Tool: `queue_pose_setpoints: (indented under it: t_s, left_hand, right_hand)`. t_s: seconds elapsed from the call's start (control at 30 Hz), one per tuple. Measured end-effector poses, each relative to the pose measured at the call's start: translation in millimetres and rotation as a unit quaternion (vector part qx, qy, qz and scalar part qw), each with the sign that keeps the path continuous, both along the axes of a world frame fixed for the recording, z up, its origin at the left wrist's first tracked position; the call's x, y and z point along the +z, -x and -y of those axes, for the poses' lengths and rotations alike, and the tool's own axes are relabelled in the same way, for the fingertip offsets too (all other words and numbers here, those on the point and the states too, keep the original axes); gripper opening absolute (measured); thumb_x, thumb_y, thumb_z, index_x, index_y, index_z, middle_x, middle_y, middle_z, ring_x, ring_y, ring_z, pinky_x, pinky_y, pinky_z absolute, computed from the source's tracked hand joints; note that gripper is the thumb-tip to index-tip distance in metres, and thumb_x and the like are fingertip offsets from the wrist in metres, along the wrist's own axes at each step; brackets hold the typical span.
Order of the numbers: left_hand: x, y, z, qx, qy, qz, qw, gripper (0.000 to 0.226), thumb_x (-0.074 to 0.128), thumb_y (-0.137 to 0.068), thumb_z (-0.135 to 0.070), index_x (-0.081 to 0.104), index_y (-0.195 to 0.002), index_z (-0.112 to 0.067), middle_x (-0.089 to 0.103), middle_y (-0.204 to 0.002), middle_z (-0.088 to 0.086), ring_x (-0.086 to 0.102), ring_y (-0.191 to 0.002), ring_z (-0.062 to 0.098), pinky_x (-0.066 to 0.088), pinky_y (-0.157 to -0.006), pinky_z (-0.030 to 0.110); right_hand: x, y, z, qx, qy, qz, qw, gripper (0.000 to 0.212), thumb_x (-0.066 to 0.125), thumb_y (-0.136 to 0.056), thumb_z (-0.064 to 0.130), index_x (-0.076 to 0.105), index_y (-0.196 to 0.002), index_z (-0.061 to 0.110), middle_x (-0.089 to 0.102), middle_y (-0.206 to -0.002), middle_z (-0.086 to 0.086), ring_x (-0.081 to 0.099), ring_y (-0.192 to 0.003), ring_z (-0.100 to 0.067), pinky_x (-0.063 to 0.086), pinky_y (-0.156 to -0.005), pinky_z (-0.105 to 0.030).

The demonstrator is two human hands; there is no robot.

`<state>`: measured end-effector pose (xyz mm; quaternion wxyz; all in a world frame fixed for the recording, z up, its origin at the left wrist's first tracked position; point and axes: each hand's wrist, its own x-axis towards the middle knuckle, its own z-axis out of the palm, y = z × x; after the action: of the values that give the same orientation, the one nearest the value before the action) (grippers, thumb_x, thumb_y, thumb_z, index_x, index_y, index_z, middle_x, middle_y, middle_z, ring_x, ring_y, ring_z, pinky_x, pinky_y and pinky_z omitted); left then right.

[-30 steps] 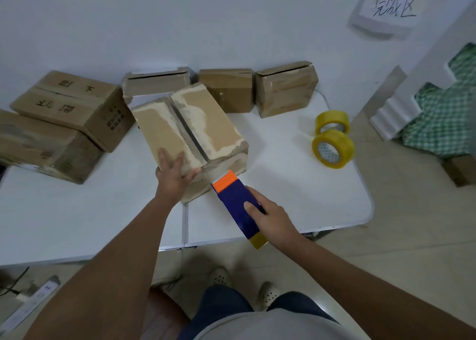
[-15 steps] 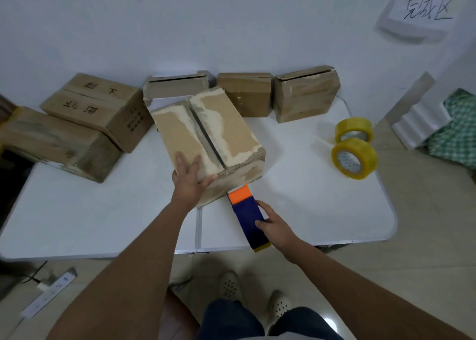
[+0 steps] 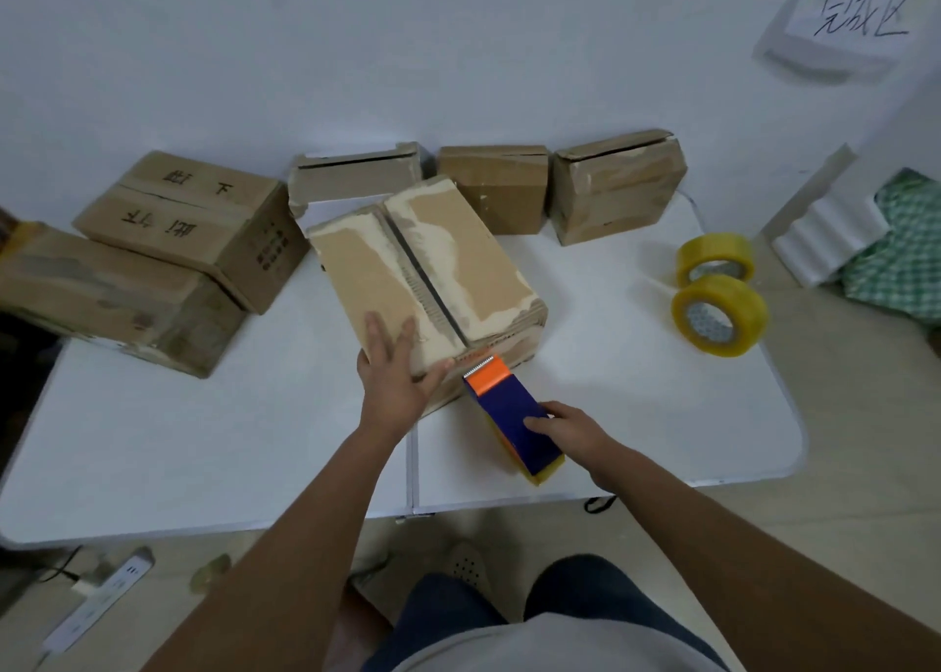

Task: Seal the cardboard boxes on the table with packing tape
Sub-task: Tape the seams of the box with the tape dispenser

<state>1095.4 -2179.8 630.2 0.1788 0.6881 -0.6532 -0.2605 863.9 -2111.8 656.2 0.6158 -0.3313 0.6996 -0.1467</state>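
paper sign (image 3: 849, 22) on wall: 完成区 | brown box (image 3: 193, 218) on left: upside-down writing, one mark reads 下

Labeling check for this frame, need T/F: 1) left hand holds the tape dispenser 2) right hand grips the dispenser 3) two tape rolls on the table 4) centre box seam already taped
1) False: the left hand lies flat on the centre box.
2) True: the right hand holds the tape dispenser.
3) True: two yellow tape rolls sit near the table edge, on the right.
4) False: the seam shows an open dark gap.
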Motion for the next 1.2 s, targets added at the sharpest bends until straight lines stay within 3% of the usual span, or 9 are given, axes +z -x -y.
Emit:
queue_pose_setpoints:
  t_s: [0.2, 0.33, 0.5, 0.57, 0.67, 0.73, 0.83, 1.07, 1.2]
  left_hand:
    - [9, 0, -1, -0.004, 0.024, -0.049, 0.998, 0.081, 0.056, -0.090, -0.057, 0.019, -0.157, -0.028, -0.012, -0.165, 0.008, -0.001, -0.152, 0.032, 0.020, -0.118, 0.048]
    - [20, -8, 8, 0.053, 0.042, -0.129, 0.989, 0.079, 0.053, -0.098, -0.045, 0.007, -0.159, -0.023, -0.016, -0.165, -0.003, 0.004, -0.153, 0.021, 0.027, -0.119, 0.044]
    - [35, -26, 51, 0.188, -0.052, -0.214, 0.957, 0.073, 0.036, -0.102, -0.051, 0.004, -0.159, -0.017, -0.001, -0.167, -0.001, 0.018, -0.150, 0.023, 0.022, -0.119, 0.035]
    - [38, -35, 71, 0.215, -0.061, -0.228, 0.948, 0.068, 0.031, -0.103, -0.053, 0.012, -0.158, -0.018, 0.018, -0.163, 0.001, 0.027, -0.147, 0.028, 0.029, -0.118, 0.046]
    - [46, -42, 99, 0.231, -0.060, -0.243, 0.940, 0.053, 0.026, -0.107, -0.045, 0.026, -0.153, -0.018, 0.039, -0.141, -0.006, 0.041, -0.133, 0.021, 0.035, -0.104, 0.036]
    - [49, -45, 114, 0.245, -0.066, -0.258, 0.932, 0.054, 0.025, -0.107, -0.045, 0.022, -0.156, -0.022, 0.037, -0.143, -0.010, 0.039, -0.131, 0.016, 0.033, -0.104, 0.033]
    - [39, -45, 128, 0.272, -0.079, -0.261, 0.923, 0.059, 0.022, -0.105, -0.051, 0.008, -0.159, -0.030, 0.021, -0.164, -0.002, 0.027, -0.148, 0.027, 0.026, -0.119, 0.045]
    - [29, -34, 126, 0.281, -0.059, -0.238, 0.928, 0.057, 0.023, -0.107, -0.044, 0.004, -0.159, -0.030, 0.017, -0.165, -0.002, 0.025, -0.149, 0.026, 0.023, -0.121, 0.048]
    - [31, -28, 131, 0.274, -0.043, -0.224, 0.934, 0.063, 0.029, -0.106, -0.043, 0.002, -0.159, -0.023, 0.014, -0.166, 0.000, 0.022, -0.150, 0.026, 0.025, -0.121, 0.047]
  right_hand:
    - [3, 10, 14, 0.014, -0.001, -0.024, 1.000, 0.025, 0.053, -0.099, 0.029, 0.055, -0.122, 0.020, 0.060, -0.118, 0.001, 0.056, -0.108, -0.019, 0.048, -0.083, -0.032]
    - [6, 32, 55, -0.081, 0.103, -0.122, 0.984, 0.020, 0.050, -0.097, 0.031, 0.065, -0.100, 0.018, 0.068, -0.109, -0.008, 0.062, -0.101, -0.026, 0.050, -0.093, -0.043]
    - [39, 14, 145, -0.028, 0.236, -0.171, 0.956, 0.040, 0.037, -0.105, 0.035, 0.052, -0.136, 0.016, 0.057, -0.133, -0.007, 0.052, -0.123, -0.026, 0.039, -0.097, -0.031]
    - [43, -6, 180, 0.039, 0.234, -0.152, 0.959, 0.048, 0.034, -0.105, 0.041, 0.040, -0.147, 0.020, 0.051, -0.142, -0.008, 0.048, -0.128, -0.028, 0.038, -0.100, -0.033]
    - [40, -31, 222, 0.123, 0.210, -0.114, 0.963, 0.058, 0.030, -0.102, 0.051, 0.024, -0.153, 0.024, 0.043, -0.149, -0.008, 0.045, -0.132, -0.032, 0.037, -0.103, -0.039]
    - [36, -41, 241, 0.139, 0.210, -0.103, 0.962, 0.064, 0.031, -0.102, 0.053, 0.015, -0.156, 0.022, 0.036, -0.155, -0.007, 0.039, -0.138, -0.031, 0.032, -0.109, -0.040]
    - [29, -47, 255, 0.142, 0.226, -0.100, 0.958, 0.069, 0.034, -0.101, 0.053, 0.011, -0.157, 0.020, 0.031, -0.157, -0.006, 0.036, -0.140, -0.028, 0.031, -0.110, -0.038]
    - [19, -50, 254, 0.148, 0.257, -0.094, 0.950, 0.069, 0.040, -0.099, 0.053, 0.013, -0.155, 0.023, 0.031, -0.156, -0.001, 0.038, -0.139, -0.026, 0.035, -0.107, -0.040]
    - [14, -54, 255, 0.184, 0.248, -0.157, 0.938, 0.090, 0.046, -0.088, 0.069, 0.008, -0.155, 0.023, 0.025, -0.158, 0.001, 0.041, -0.137, -0.027, 0.042, -0.105, -0.050]
